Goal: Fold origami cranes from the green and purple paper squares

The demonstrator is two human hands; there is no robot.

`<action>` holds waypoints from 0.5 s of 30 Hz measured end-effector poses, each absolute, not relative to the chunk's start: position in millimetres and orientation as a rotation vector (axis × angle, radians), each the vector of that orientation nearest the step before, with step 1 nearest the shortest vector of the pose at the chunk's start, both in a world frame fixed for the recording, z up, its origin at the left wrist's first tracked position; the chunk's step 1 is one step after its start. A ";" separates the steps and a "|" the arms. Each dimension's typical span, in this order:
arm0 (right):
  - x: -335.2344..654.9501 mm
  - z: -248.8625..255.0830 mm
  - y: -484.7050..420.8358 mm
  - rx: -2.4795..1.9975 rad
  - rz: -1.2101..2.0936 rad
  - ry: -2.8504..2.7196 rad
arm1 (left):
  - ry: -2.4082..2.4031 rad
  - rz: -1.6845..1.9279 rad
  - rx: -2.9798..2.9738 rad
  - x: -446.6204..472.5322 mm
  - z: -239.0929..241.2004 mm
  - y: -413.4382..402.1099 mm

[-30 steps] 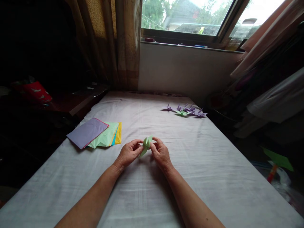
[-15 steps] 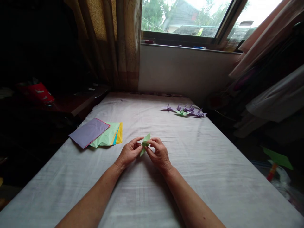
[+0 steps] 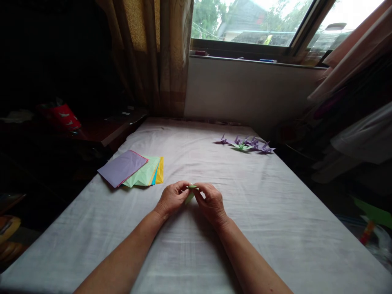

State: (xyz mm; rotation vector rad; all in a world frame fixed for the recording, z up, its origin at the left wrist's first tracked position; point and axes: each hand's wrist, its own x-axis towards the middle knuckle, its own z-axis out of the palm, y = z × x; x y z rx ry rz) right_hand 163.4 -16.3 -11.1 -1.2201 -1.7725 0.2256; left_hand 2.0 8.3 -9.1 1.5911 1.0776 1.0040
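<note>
Between my two hands, just above the middle of the cloth-covered surface [image 3: 183,253], is a small light-green folded paper crane [image 3: 190,197]. My left hand [image 3: 173,198] pinches it from the left with thumb and fingers. From the other side my right hand [image 3: 211,201] pinches it too, fingertips nearly meeting the left ones. The fingers cover much of the paper, and one pale green part points down below them. Farther back on the right stand several purple paper cranes [image 3: 267,148] around a green paper crane [image 3: 241,146].
To the left lies a fanned stack of coloured paper, a purple sheet [image 3: 123,168] on top and green sheets [image 3: 143,171] beneath. A dark side table [image 3: 113,126] adjoins the left edge. Behind are a curtain [image 3: 171,61], wall and window; clothes [image 3: 364,126] hang at right.
The green crane has turned in my fingers, so its upper point no longer stands up and one part points down. Both hands have drawn closer together. The whole view has shifted slightly.
</note>
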 end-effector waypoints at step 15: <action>163.5 -5.6 -17.3 -1.221 0.387 -1.691 | 1.099 1.035 1.608 0.8 3.4 4.7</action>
